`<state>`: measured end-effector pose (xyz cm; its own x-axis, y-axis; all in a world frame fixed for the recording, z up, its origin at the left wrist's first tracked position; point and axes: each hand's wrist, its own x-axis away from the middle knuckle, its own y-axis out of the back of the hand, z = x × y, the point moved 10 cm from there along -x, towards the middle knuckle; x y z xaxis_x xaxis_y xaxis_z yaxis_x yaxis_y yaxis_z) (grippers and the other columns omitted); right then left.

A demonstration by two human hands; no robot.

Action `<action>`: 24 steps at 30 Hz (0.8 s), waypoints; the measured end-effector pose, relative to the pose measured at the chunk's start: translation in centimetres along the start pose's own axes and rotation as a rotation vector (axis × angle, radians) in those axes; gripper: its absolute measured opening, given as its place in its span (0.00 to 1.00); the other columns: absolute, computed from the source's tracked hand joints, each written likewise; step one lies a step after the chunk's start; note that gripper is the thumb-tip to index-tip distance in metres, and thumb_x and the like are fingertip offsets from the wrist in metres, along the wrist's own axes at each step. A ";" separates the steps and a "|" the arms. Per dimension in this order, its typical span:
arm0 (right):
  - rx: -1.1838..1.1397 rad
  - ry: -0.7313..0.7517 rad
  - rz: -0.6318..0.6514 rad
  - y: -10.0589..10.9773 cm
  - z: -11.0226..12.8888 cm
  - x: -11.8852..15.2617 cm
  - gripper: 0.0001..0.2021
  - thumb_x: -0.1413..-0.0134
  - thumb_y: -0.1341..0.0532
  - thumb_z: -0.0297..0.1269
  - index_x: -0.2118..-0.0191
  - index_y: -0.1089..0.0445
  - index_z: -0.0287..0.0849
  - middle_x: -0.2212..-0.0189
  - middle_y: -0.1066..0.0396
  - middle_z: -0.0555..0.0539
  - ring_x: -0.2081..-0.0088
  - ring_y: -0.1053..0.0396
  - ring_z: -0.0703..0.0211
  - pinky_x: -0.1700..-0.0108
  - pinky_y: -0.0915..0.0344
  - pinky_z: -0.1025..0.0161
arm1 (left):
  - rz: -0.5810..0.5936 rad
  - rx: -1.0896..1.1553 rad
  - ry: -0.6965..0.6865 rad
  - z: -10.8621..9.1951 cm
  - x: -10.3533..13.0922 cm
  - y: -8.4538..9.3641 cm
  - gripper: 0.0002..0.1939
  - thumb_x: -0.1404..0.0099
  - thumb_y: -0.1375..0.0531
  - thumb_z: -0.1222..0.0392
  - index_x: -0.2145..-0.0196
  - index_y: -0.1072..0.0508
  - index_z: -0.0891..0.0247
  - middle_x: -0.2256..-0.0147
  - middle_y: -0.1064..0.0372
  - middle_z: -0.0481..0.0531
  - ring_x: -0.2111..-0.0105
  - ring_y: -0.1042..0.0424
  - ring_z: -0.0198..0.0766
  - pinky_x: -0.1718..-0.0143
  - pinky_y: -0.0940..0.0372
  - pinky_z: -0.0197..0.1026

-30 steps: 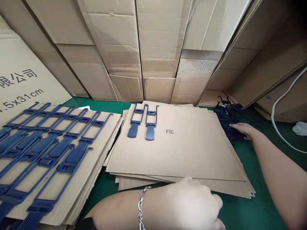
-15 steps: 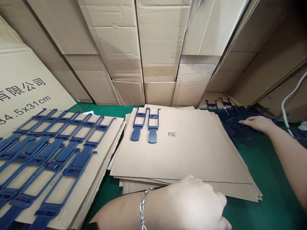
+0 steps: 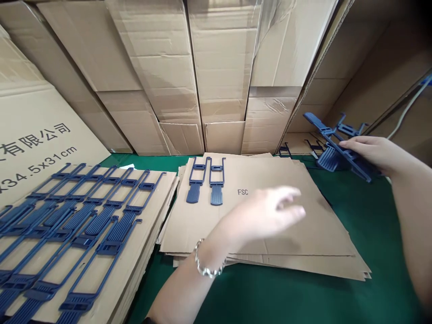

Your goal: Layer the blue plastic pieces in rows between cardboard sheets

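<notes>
At the right, my right hand [image 3: 374, 153] grips several dark blue plastic frame parts [image 3: 332, 155], lifted above the green table. Each such part has a slim open frame and a ribbed paddle-like end. My left hand [image 3: 270, 209], a chain bracelet at its wrist, hovers over the middle cardboard stack [image 3: 290, 243] with fingers apart and nothing in them. On that stack's top sheet, printed "FSC", two blue plastic frame parts [image 3: 216, 182] lie side by side at the left. Rows of the same parts [image 3: 111, 225] cover the left cardboard stack [image 3: 133, 252].
Tall cardboard boxes [image 3: 222, 58] wall off the back. An open carton [image 3: 354, 81] stands at the right, with a few dark parts [image 3: 313, 146] near its base. A white cable [image 3: 405, 110] hangs there. Green tabletop [image 3: 270, 297] shows in front.
My right hand has picked up a bunch of blue plastic frame parts from the pile at the right and raised them. My left hand has moved up and forward over the middle stack.
</notes>
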<state>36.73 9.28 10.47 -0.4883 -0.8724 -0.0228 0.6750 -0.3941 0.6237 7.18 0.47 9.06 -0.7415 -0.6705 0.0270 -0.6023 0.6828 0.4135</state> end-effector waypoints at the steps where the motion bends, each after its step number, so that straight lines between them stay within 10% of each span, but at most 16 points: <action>1: -0.045 0.022 0.042 -1.0 1.5 1.7 0.13 0.54 0.39 0.45 0.67 0.31 0.40 0.73 0.33 0.45 0.77 0.36 0.64 0.75 0.40 0.66 | -0.143 0.166 -0.010 0.7 -0.7 1.7 0.24 0.40 0.48 0.45 0.47 0.41 0.53 0.48 0.41 0.51 0.51 0.39 0.42 0.51 0.43 0.46; 7: -0.059 0.397 0.346 -9.7 11.1 11.6 0.16 0.55 0.39 0.49 0.75 0.33 0.38 0.80 0.37 0.50 0.79 0.41 0.68 0.78 0.45 0.70 | -0.233 0.931 -0.070 3.7 -3.6 3.0 0.25 0.45 0.42 0.44 0.52 0.37 0.58 0.56 0.36 0.53 0.60 0.34 0.39 0.63 0.38 0.39; 11: -0.076 0.479 0.427 -14.1 13.0 13.9 0.15 0.51 0.42 0.47 0.76 0.35 0.39 0.75 0.33 0.50 0.76 0.38 0.65 0.75 0.41 0.69 | -0.218 1.130 -0.042 4.2 -3.5 3.5 0.15 0.41 0.45 0.54 0.59 0.32 0.63 0.70 0.33 0.51 0.72 0.32 0.35 0.66 0.36 0.40; 24: -0.229 0.441 0.412 -14.0 11.9 13.1 0.22 0.46 0.52 0.57 0.62 0.32 0.44 0.70 0.33 0.48 0.68 0.35 0.60 0.68 0.38 0.66 | -0.242 1.249 0.052 5.4 -3.1 4.3 0.12 0.37 0.51 0.63 0.67 0.29 0.68 0.68 0.30 0.55 0.66 0.29 0.40 0.60 0.34 0.46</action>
<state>14.31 6.85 10.71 0.0768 -0.9830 -0.1667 0.8833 -0.0105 0.4686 5.29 7.09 5.85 -0.5784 -0.8071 0.1185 -0.6090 0.3306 -0.7210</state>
